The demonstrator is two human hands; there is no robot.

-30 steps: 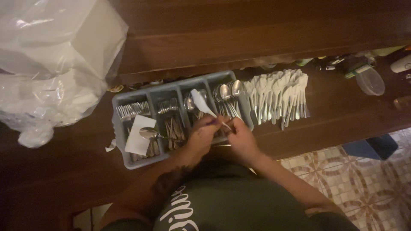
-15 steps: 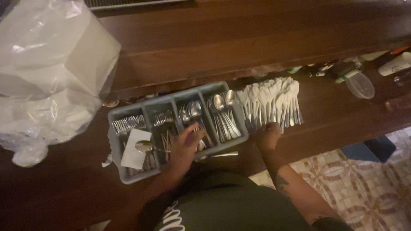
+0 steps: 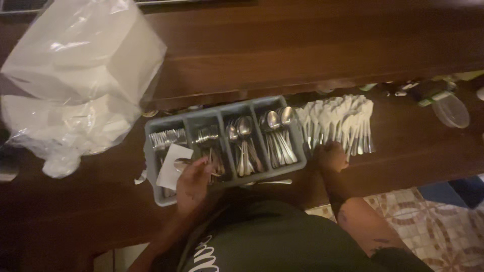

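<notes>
I see clear plastic bag (image 3: 75, 75) of white packs, upper left of frame, on dark wooden counter (image 3: 282, 55). Centre: grey cutlery tray (image 3: 224, 143), four compartments; forks far left with white paper slip (image 3: 173, 158), more cutlery next, spoons in two right ones. Right of tray: row of napkin-wrapped cutlery (image 3: 338, 123). Clear plastic cup (image 3: 451, 111), far right. My left hand (image 3: 194, 184) over second compartment, fingers curled, grip unclear. My right hand (image 3: 330, 156) flat, fingers apart, touching wrapped row.
</notes>
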